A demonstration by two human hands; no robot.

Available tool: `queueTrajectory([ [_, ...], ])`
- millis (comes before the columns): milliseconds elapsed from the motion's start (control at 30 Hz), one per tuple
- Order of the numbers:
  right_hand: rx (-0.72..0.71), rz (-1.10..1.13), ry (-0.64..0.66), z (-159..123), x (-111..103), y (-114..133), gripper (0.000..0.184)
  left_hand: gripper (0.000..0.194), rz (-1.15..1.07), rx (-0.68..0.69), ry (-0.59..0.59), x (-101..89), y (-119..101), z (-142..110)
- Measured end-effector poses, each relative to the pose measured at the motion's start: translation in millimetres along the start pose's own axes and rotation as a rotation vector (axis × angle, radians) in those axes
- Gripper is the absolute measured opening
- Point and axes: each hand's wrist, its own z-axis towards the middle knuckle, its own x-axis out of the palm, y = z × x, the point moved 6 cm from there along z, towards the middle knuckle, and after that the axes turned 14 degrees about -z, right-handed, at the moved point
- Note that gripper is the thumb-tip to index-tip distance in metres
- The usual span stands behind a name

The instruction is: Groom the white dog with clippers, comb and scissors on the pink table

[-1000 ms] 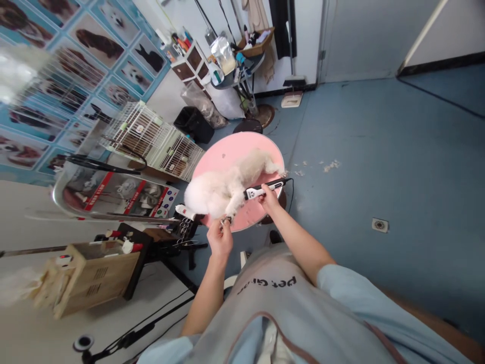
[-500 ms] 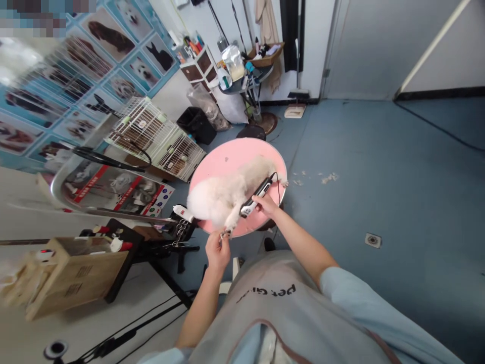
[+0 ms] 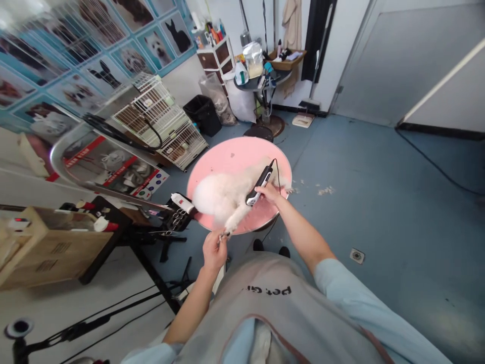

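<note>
Cannot identify, for smallness, the dark item (image 3: 227, 234) at the pinch of the left hand (image 3: 214, 250). Cannot confirm blade contact between the clipper (image 3: 259, 185) and the white dog (image 3: 220, 194), just ahead of the right hand (image 3: 270, 193). Note wooden box (image 3: 71, 253), well left of both grips, cut off by the left edge.

Bright enough under cool, even indoor light, with soft shadow below the wooden box (image 3: 56, 247). Flares to white in the top left corner, hazing part of the animal-photo wall covering (image 3: 132, 58). Washes out fur detail on the white dog (image 3: 212, 194). Softens and smears toward the left edge, stretches wide-angle at the borders, tilts the grey door (image 3: 379, 71). Reads crisper around the hair clipper (image 3: 262, 178)
</note>
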Motion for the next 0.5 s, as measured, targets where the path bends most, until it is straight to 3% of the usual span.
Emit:
queueTrajectory([
  [67, -0.02, -0.021, -0.022, 2, -6, 4, 0.012, 0.023, -0.008, 0.009, 0.012, 0.2, 0, -2],
  [233, -0.134, -0.096, -0.253, 14, -22, 30, 0.013, 0.026, -0.015, -0.012, 0.032, 1.4, 4, -4],
  [300, -0.164, -0.206, -0.19, 11, -12, 34, 0.011, 0.026, -0.016, -0.022, 0.028, 0.2, 6, -3],
  [433, -0.167, -0.32, 0.054, -5, 4, 29, 0.013, 0.027, -0.008, -0.02, 0.02, -3.3, 8, -4],
  [500, -0.18, -0.283, -0.05, -5, -7, 33, 0.01, 0.027, -0.011, -0.006, 0.022, -4.4, 7, -5],
])
